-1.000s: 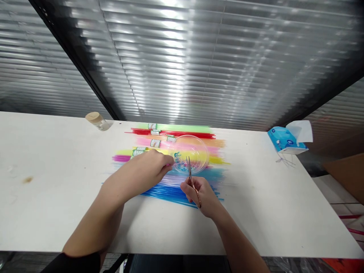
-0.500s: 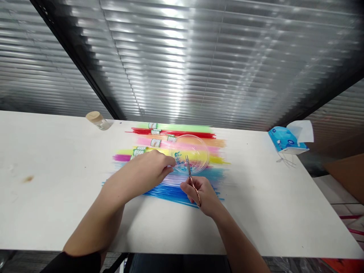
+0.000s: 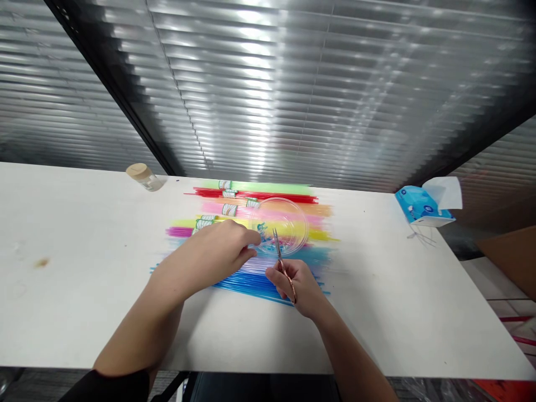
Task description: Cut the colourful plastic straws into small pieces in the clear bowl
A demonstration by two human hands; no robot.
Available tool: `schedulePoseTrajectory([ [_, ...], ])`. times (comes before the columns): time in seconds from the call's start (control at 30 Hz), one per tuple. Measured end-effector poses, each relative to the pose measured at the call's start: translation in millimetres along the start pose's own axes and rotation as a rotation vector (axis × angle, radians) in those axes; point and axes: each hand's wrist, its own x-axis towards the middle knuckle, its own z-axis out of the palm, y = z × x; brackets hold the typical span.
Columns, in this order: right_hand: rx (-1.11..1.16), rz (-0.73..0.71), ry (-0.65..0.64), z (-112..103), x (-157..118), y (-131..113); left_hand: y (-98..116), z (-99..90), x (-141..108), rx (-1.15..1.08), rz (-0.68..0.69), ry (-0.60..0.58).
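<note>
My right hand [image 3: 299, 285] grips small scissors [image 3: 279, 251] with copper-coloured handles, their blades pointing up and away from me. The blade tips overlap the near part of a clear round bowl [image 3: 304, 218], which holds small blue and pink cut pieces [image 3: 268, 237]. At the bowl's left edge my left hand [image 3: 228, 245] is closed, finger and thumb drawn together; what lies between them is too small to make out. Beneath both hands lie bundles of thin plastic straws, the nearest being blue straws [image 3: 255, 286].
Behind the bowl are red straws [image 3: 276, 197] and light green straws [image 3: 268, 188], some with paper labels. A jar with a wooden lid [image 3: 144, 177] stands at the back left. At the right edge sits a blue tissue box [image 3: 422, 206]. Blinds [image 3: 259, 100] rise behind the table.
My left hand has shifted very slightly right, towards the bowl. My right hand and the scissors have stayed where they were.
</note>
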Motion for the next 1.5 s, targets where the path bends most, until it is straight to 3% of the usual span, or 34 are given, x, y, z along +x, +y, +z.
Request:
schedulePoseTrajectory([
  [1.13,0.003,0.004,0.049,1.2,1.2,-0.5,3.0,-3.4,1.0,0.054,-0.047,0.029],
  [1.5,0.031,0.000,0.006,1.9,-0.8,-2.9,3.0,-2.7,0.9,0.057,-0.039,0.027],
])
